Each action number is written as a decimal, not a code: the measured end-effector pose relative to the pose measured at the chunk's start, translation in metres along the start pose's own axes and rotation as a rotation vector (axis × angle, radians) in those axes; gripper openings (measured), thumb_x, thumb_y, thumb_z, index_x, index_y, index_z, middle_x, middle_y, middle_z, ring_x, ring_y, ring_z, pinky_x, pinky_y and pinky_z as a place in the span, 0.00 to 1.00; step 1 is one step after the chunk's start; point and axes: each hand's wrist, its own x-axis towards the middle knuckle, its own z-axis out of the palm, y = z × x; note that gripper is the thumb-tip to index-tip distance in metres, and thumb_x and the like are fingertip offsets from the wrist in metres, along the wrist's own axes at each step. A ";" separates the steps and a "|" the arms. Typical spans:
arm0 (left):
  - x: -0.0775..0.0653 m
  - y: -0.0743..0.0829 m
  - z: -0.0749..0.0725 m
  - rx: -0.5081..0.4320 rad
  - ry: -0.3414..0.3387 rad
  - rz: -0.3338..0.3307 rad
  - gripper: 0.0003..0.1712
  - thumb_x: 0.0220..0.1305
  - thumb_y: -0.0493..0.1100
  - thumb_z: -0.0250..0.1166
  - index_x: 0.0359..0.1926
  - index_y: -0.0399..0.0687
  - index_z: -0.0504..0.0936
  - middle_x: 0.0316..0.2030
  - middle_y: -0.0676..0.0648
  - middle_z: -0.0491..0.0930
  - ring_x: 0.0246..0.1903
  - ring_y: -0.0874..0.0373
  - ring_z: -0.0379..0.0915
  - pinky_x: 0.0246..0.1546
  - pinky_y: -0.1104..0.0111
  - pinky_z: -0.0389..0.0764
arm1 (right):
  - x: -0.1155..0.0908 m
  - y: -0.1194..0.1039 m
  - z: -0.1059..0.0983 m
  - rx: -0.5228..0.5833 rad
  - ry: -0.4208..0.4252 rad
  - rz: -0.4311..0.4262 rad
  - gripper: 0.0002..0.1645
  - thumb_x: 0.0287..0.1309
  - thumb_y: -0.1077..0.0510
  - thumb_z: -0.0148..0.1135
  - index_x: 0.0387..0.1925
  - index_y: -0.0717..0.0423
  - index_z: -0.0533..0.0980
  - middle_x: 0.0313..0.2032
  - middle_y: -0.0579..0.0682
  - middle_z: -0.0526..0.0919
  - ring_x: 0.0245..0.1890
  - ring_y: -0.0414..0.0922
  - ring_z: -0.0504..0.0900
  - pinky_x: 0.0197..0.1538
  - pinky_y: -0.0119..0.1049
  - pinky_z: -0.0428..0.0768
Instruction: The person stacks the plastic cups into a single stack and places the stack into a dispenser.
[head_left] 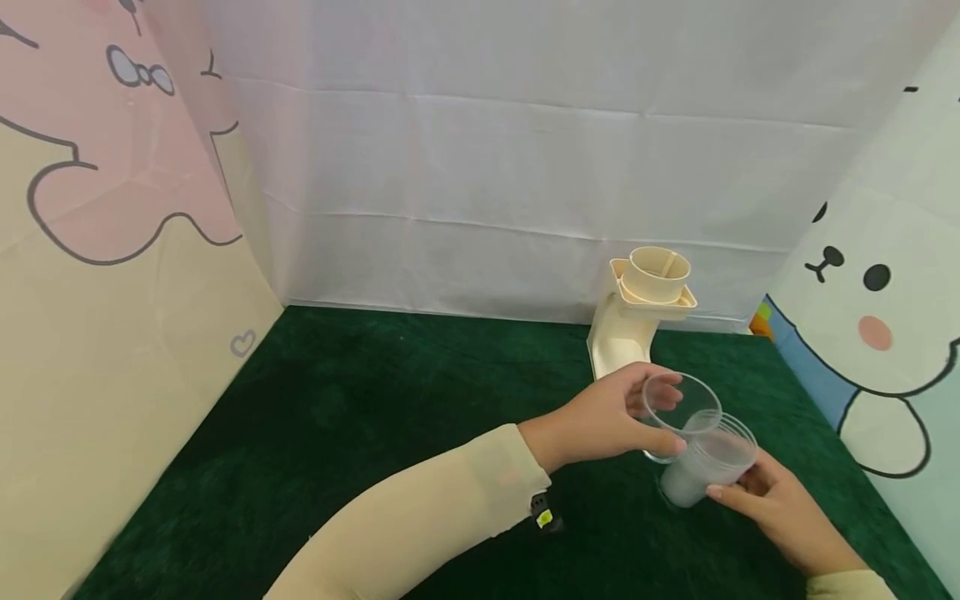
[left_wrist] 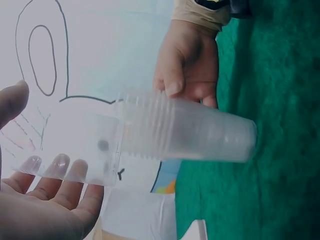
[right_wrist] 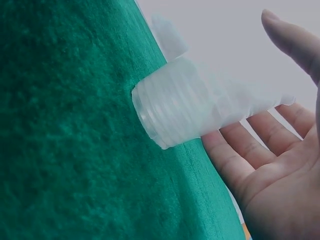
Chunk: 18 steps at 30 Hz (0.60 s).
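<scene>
My left hand [head_left: 600, 421] holds a single clear plastic cup [head_left: 682, 404], fingers on one side and thumb on the other. In the left wrist view this cup [left_wrist: 75, 145] lies in line with the ribbed rims of a stack of cups [left_wrist: 210, 132], its end right at them. My right hand [head_left: 787, 508] grips that stack of translucent plastic cups [head_left: 697, 471] from the right, thumb in front. The stack's base is close over the green cloth. Right fingers [right_wrist: 260, 135] lie along the stack's side in the right wrist view.
A cream plastic stand [head_left: 618, 333] with a round collar [head_left: 656, 275] on top stands behind my left hand, by the back wall. Dark green cloth [head_left: 375, 400] covers the table. White and cartoon-printed sheets [head_left: 480, 167] hang around three sides.
</scene>
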 end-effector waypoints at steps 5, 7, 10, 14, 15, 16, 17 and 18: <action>0.011 0.006 0.010 0.002 -0.009 0.019 0.37 0.64 0.39 0.74 0.71 0.54 0.70 0.57 0.63 0.77 0.58 0.73 0.72 0.62 0.75 0.70 | 0.000 0.003 -0.001 0.004 -0.014 0.006 0.45 0.73 0.55 0.63 0.77 0.67 0.50 0.69 0.71 0.64 0.49 0.26 0.77 0.46 0.32 0.83; 0.013 0.008 0.013 0.002 -0.016 0.022 0.36 0.65 0.39 0.74 0.71 0.54 0.70 0.57 0.63 0.77 0.58 0.73 0.72 0.63 0.75 0.70 | 0.001 0.004 -0.002 0.018 -0.018 0.000 0.44 0.74 0.56 0.62 0.77 0.68 0.50 0.68 0.71 0.65 0.49 0.27 0.78 0.46 0.32 0.84; 0.015 0.011 0.016 -0.002 -0.026 0.017 0.35 0.65 0.39 0.73 0.70 0.55 0.70 0.56 0.64 0.77 0.58 0.73 0.72 0.63 0.75 0.69 | 0.000 0.004 -0.001 0.027 -0.018 -0.008 0.42 0.74 0.57 0.62 0.76 0.69 0.51 0.67 0.70 0.66 0.49 0.30 0.79 0.46 0.33 0.84; 0.018 0.013 0.016 -0.007 -0.035 0.017 0.35 0.65 0.39 0.73 0.70 0.55 0.70 0.56 0.64 0.78 0.58 0.74 0.72 0.63 0.76 0.68 | 0.000 0.004 -0.001 0.037 -0.016 -0.012 0.42 0.74 0.57 0.62 0.76 0.68 0.51 0.66 0.69 0.67 0.49 0.31 0.79 0.46 0.33 0.84; 0.019 0.014 0.016 -0.006 -0.037 0.020 0.35 0.65 0.39 0.73 0.70 0.55 0.70 0.56 0.64 0.78 0.57 0.74 0.72 0.63 0.76 0.69 | 0.000 0.004 -0.002 0.040 -0.018 -0.011 0.42 0.74 0.57 0.62 0.76 0.68 0.51 0.67 0.68 0.67 0.49 0.31 0.79 0.46 0.33 0.84; 0.020 0.015 0.016 -0.005 -0.038 0.022 0.35 0.65 0.39 0.73 0.70 0.55 0.70 0.56 0.64 0.78 0.57 0.74 0.72 0.63 0.76 0.69 | 0.000 0.004 -0.002 0.040 -0.016 -0.008 0.43 0.74 0.57 0.62 0.76 0.68 0.51 0.66 0.67 0.68 0.49 0.31 0.79 0.46 0.33 0.84; 0.021 0.016 0.016 -0.006 -0.040 0.023 0.35 0.65 0.39 0.73 0.70 0.55 0.70 0.56 0.64 0.78 0.57 0.74 0.72 0.63 0.76 0.68 | 0.000 0.004 -0.002 0.039 -0.017 -0.004 0.43 0.73 0.57 0.62 0.76 0.67 0.51 0.67 0.67 0.67 0.49 0.30 0.79 0.46 0.33 0.84; 0.023 0.018 0.016 -0.006 -0.041 0.025 0.35 0.65 0.39 0.73 0.70 0.55 0.70 0.56 0.64 0.78 0.57 0.74 0.72 0.63 0.76 0.68 | 0.000 0.004 -0.002 0.038 -0.016 -0.002 0.43 0.73 0.56 0.62 0.77 0.67 0.50 0.67 0.67 0.67 0.49 0.30 0.79 0.46 0.33 0.84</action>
